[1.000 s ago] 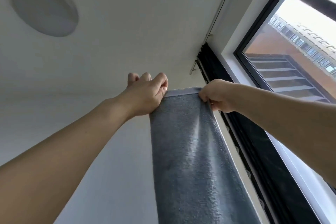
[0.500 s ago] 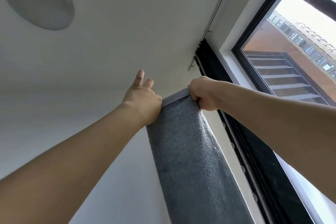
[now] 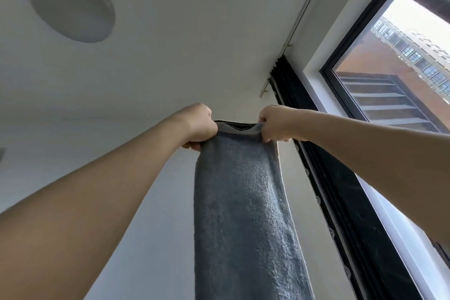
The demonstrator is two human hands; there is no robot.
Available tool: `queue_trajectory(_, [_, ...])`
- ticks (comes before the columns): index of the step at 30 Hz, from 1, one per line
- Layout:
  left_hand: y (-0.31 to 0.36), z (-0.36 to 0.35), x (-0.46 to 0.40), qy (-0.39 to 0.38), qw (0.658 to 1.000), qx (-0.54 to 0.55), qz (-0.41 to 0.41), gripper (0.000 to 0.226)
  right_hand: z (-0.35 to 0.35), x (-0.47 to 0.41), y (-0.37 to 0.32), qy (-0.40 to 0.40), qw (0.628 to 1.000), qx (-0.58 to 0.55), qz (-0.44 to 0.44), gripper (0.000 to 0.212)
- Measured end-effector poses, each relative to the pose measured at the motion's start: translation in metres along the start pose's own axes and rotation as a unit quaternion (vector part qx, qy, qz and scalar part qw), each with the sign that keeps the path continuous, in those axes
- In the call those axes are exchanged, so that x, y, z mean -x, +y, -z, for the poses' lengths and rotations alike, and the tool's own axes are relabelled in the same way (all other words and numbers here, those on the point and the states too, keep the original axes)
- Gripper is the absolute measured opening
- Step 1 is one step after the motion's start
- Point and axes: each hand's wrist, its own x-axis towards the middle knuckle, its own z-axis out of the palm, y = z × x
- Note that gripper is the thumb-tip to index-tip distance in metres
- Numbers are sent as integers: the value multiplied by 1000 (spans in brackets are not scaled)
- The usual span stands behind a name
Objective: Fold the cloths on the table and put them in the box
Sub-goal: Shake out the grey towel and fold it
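Note:
A long grey terry cloth (image 3: 243, 214) hangs straight down from my raised hands, doubled at its top edge, and runs out of the bottom of the view. My left hand (image 3: 197, 126) grips the top left corner with curled fingers. My right hand (image 3: 275, 124) pinches the top right corner. Both arms reach up and forward. The camera looks upward, so the table and the box are out of sight.
A white ceiling with a round lamp (image 3: 70, 2) fills the upper left. A black-framed window (image 3: 365, 153) with a curtain rail runs along the right side, close to my right arm. A white wall stands behind the cloth.
My left hand, whose fingers were spread half a second ago, has closed on the cloth's corner. The top edge is level again and shows two layers.

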Motion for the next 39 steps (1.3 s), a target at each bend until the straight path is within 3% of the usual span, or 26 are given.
queue_trajectory(3, [-3,-10,-2,-1,993,112,34,9,-13,-4,-6,-48,998,27,-38,12])
queue_trajectory(7, [-23,-38,-7,-39,964,245,95,16,-44,-17,-2,-169,961,-170,-137,15])
queue_trajectory(13, [-76,-121,-34,-61,936,305,163,27,-126,-35,17,-167,897,-361,-194,4])
queue_trajectory(16, [-107,-174,-52,-1,934,322,154,34,-188,-56,33,-116,896,-400,-155,20])
queue_trajectory(17, [-117,-191,-55,25,932,328,150,28,-209,-63,38,-83,895,-411,-153,15])
queue_trajectory(19, [-134,-225,-62,65,935,324,131,27,-246,-72,48,-22,896,-415,-157,7])
queue_trajectory(23, [-147,-274,-68,123,946,283,99,29,-293,-76,66,24,907,-397,-138,3])
queue_trajectory(30, [-146,-310,-60,179,952,244,38,40,-315,-70,93,84,928,-347,-105,18])
queue_trajectory(35, [-140,-291,-36,144,959,245,27,40,-294,-45,94,27,949,-298,-101,10])
queue_trajectory(39, [-130,-279,15,111,971,188,100,27,-277,-4,91,-81,956,-244,-141,15])
